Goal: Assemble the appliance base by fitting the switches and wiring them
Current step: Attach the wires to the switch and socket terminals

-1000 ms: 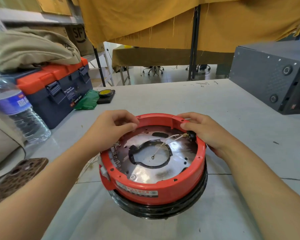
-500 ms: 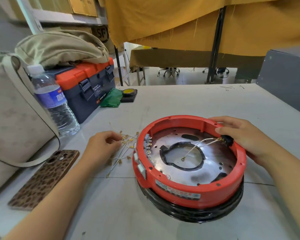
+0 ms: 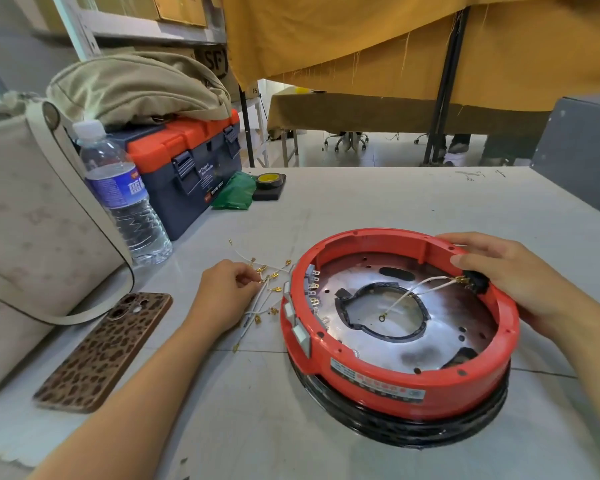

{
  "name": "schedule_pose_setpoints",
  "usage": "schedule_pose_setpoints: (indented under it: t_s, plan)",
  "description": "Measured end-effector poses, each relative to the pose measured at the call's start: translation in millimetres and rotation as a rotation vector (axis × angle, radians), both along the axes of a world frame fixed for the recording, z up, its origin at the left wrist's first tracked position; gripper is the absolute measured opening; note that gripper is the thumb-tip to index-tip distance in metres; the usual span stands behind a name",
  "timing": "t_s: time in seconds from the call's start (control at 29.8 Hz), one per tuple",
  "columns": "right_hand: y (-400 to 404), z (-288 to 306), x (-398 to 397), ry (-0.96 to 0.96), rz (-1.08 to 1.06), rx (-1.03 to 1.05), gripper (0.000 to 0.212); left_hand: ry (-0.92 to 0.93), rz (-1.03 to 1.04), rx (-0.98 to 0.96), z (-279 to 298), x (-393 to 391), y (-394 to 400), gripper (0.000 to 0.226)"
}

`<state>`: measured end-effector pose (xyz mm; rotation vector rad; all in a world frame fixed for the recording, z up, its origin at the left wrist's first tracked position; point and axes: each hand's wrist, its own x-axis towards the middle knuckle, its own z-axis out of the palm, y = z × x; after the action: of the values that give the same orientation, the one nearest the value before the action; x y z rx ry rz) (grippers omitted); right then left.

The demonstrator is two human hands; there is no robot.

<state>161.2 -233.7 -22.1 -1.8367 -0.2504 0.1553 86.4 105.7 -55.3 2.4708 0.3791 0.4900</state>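
Appliance base: the red appliance base (image 3: 400, 344) sits open side up on the tabletop (image 3: 378, 202), right of centre, on a black ring.
Switches: pale rocker switches (image 3: 300, 332) are set in the base's left wall, their metal tabs poking inward.
Fitted wiring: a black part (image 3: 476, 282) on the far-right rim carries white leads (image 3: 418, 292); one runs inward and ends in a ring terminal over the centre opening.
Right hand: the right hand (image 3: 510, 282) grips the far-right rim, thumb curled over it beside the black part, steadying the base.
Loose wires: a scatter of short white wires (image 3: 264, 299) with brass terminals lies on the tabletop just left of the base, most running roughly toward the switches.
Left hand: the left hand (image 3: 222, 296) is at the pile, fingertips pinched together on one wire.
Key relation: the wires lie between the left hand and the switch wall, so the left hand is much the nearer; a picked wire would likely need only a short carry rightward over the rim to the tabs.
Step, as judged: choosing the next lead.
Readable writing: the toolbox (image 3: 187, 168) shows "WING BOX"; the carton (image 3: 215, 62) behind shows "SF". The base's label and the bottle (image 3: 122, 195) label are too blurred to read.
Left edge: a leopard-print phone (image 3: 104, 351) lies face down beside a pale bag (image 3: 25, 237).
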Motion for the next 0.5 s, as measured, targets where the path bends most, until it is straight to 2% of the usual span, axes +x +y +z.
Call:
schedule_pose_setpoints:
  t_s: [0.23,0.5]
  plan:
    - [-0.1,0.7,-0.5,0.002,0.006,-0.01,0.032,-0.034,-0.008,-0.094,-0.8,-3.7,1.8,0.011]
    - [-0.9,0.6,-0.7,0.004,0.007,-0.024,0.033,-0.127,0.008,-0.495,3.8,-10.5,11.2,0.014]
